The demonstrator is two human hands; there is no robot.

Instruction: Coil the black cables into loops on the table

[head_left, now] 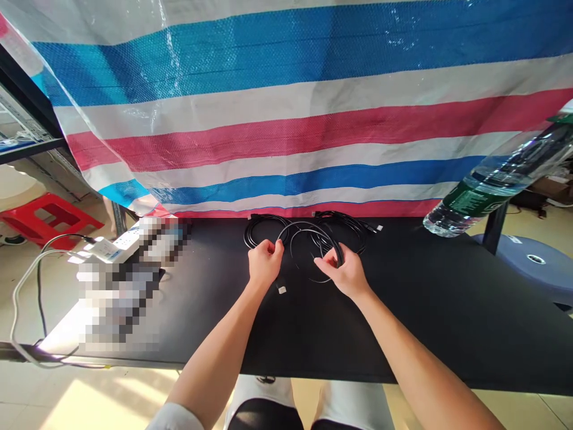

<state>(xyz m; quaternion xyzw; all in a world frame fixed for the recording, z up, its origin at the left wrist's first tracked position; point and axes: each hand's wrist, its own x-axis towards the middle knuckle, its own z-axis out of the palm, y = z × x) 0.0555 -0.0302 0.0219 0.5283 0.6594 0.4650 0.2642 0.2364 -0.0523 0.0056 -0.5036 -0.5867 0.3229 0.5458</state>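
Above the middle of the black table, a black cable arches between my hands. My left hand is closed on it near one end, and a plug with a pale metal tip hangs below my fingers. My right hand grips several bunched loops of the same cable between thumb and fingers. Just behind my hands lie two more coiled black cables: the left coil is partly hidden by my left hand, and the right coil has its plug pointing right.
A striped plastic sheet hangs along the table's back edge. At the right stands a water bottle. On the left, a white power strip with cords lies beside blurred-out items. A red stool is beyond the black table.
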